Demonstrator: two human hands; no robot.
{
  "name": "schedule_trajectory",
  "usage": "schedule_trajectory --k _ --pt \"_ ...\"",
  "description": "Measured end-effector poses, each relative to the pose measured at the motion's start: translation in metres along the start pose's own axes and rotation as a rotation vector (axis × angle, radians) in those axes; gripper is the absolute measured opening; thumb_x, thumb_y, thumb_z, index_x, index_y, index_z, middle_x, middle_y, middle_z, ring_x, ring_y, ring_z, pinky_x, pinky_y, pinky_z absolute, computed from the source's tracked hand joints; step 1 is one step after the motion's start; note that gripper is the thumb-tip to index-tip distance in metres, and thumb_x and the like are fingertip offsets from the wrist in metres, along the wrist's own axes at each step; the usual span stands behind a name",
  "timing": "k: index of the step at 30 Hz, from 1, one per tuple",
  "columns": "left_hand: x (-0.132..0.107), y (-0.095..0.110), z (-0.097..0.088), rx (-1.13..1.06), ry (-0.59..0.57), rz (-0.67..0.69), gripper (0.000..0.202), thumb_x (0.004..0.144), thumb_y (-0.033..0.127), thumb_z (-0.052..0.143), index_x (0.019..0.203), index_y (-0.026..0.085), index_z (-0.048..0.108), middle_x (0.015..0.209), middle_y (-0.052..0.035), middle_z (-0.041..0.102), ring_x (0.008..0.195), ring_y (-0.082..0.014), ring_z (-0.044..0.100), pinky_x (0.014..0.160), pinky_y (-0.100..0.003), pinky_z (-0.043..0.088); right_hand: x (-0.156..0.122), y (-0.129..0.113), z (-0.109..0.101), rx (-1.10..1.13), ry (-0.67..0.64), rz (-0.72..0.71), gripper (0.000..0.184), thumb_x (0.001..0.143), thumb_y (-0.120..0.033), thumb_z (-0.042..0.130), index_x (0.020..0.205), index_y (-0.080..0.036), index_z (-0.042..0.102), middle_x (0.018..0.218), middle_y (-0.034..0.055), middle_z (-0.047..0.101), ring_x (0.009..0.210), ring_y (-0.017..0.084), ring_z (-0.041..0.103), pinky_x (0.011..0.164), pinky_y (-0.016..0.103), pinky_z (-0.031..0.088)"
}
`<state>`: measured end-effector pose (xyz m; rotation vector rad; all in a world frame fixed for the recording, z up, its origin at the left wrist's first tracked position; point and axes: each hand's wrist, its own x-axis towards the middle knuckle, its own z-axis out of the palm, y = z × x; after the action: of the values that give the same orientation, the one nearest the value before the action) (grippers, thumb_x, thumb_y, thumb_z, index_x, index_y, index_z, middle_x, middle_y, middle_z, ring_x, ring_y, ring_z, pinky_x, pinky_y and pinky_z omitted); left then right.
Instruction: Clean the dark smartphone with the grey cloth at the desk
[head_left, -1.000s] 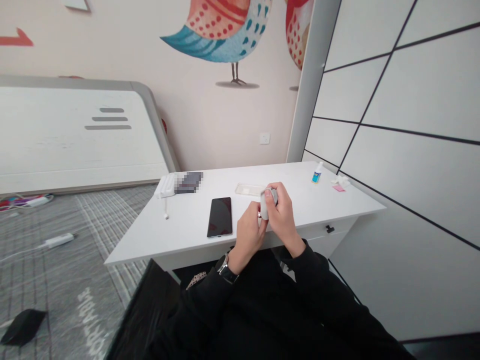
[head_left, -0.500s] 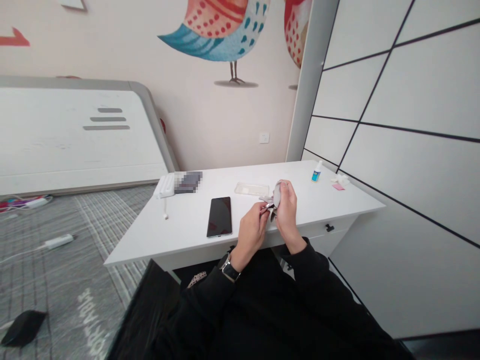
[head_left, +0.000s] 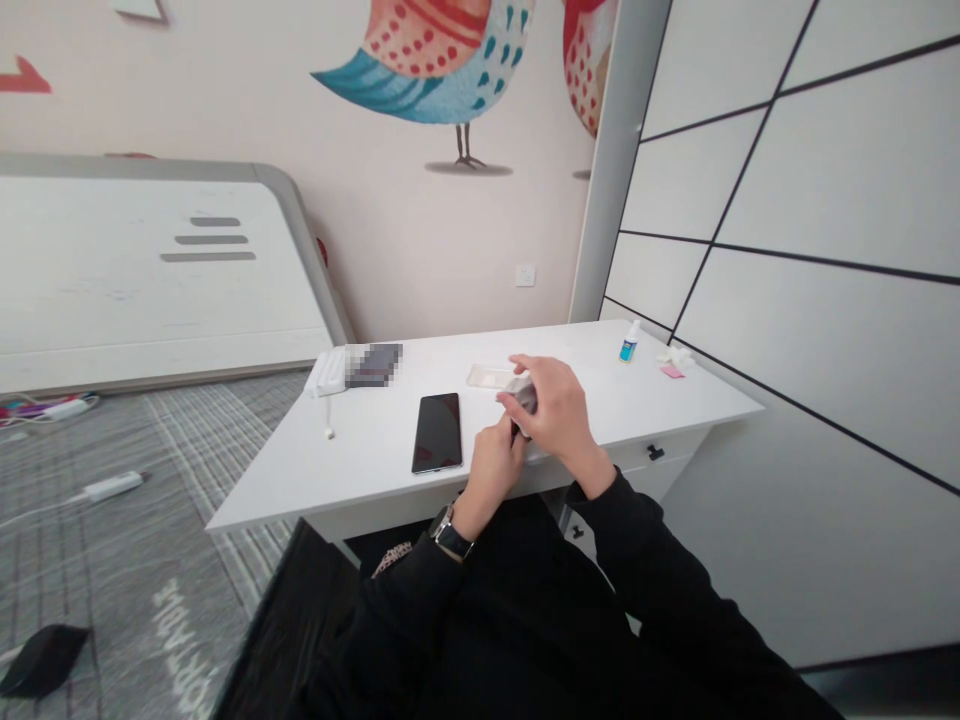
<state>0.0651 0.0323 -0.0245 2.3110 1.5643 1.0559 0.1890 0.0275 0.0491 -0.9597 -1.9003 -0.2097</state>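
Over the front part of the desk my two hands meet. My right hand (head_left: 559,405) is curled, its thumb and fingers closed around a bunched grey cloth (head_left: 523,393). Just below it, my left hand (head_left: 495,462), with a watch on the wrist, is closed on a small dark object that my fingers and the cloth mostly hide. Left of my hands lies a black phone (head_left: 437,432), screen up. Behind them a clear phone case (head_left: 486,376) rests flat on the desk, partly covered by the right hand.
On the white desk (head_left: 337,475) a small blue-and-white bottle (head_left: 628,343) stands at the back right, beside white crumpled tissue (head_left: 677,356) and a pink slip (head_left: 672,371). A white block with a short cable (head_left: 328,374) and a blurred dark item (head_left: 375,365) lie back left.
My right hand has moved left and turned its back upward, bringing the grey cloth over the object in my left hand. My left hand has shifted slightly left and down.
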Motion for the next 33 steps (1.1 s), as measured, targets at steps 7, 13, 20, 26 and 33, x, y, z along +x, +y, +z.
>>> schedule_trajectory --k 7,13,20,26,33 --pt "0.0 0.0 0.0 0.014 -0.003 -0.013 0.018 0.09 0.016 0.047 0.096 0.016 0.064 0.083 -0.0134 0.074 0.071 -0.0266 0.069 0.062 -0.031 0.044 0.0 -0.007 -0.003 -0.014 -0.116 -0.133 0.019 0.094 -0.019 0.048 0.107 -0.024 0.061 0.117 0.006 0.068 0.123 0.026 0.056 0.12 0.05 0.026" --pt "-0.001 -0.001 0.001 0.023 -0.005 -0.015 0.02 0.088 0.013 0.046 0.099 0.016 0.063 0.084 -0.0123 0.074 0.075 -0.0268 0.07 0.064 -0.031 0.045 0.005 -0.004 -0.001 -0.032 0.017 0.115 0.017 0.089 -0.034 0.061 0.101 -0.022 0.061 0.101 0.0088 0.067 0.098 0.027 0.061 0.09 0.043 0.048" --pt "-0.001 -0.002 0.001 0.031 -0.011 -0.002 0.018 0.089 0.015 0.046 0.094 0.018 0.062 0.084 -0.0111 0.074 0.076 -0.0269 0.069 0.064 -0.031 0.044 0.01 -0.008 -0.001 0.002 -0.099 -0.059 0.022 0.084 -0.013 0.051 0.097 -0.023 0.064 0.098 0.0049 0.069 0.097 0.025 0.059 0.101 0.042 0.041" --pt "-0.002 0.0 0.0 0.017 -0.002 -0.001 0.017 0.089 0.015 0.047 0.098 0.019 0.062 0.082 -0.0093 0.074 0.072 -0.0261 0.069 0.062 -0.03 0.042 0.012 0.003 -0.003 -0.008 -0.049 -0.036 0.011 0.092 -0.028 0.053 0.09 -0.023 0.063 0.092 0.0062 0.068 0.093 0.025 0.06 0.097 0.042 0.045" --pt "-0.002 0.001 -0.003 0.0 0.0 -0.011 0.016 0.094 0.02 0.047 0.101 0.02 0.061 0.086 -0.0089 0.074 0.075 -0.0262 0.07 0.063 -0.03 0.041 0.012 0.001 0.003 0.009 -0.043 0.006 0.028 0.095 -0.032 0.056 0.12 -0.023 0.065 0.105 0.0072 0.07 0.102 0.026 0.062 0.095 0.042 0.047"
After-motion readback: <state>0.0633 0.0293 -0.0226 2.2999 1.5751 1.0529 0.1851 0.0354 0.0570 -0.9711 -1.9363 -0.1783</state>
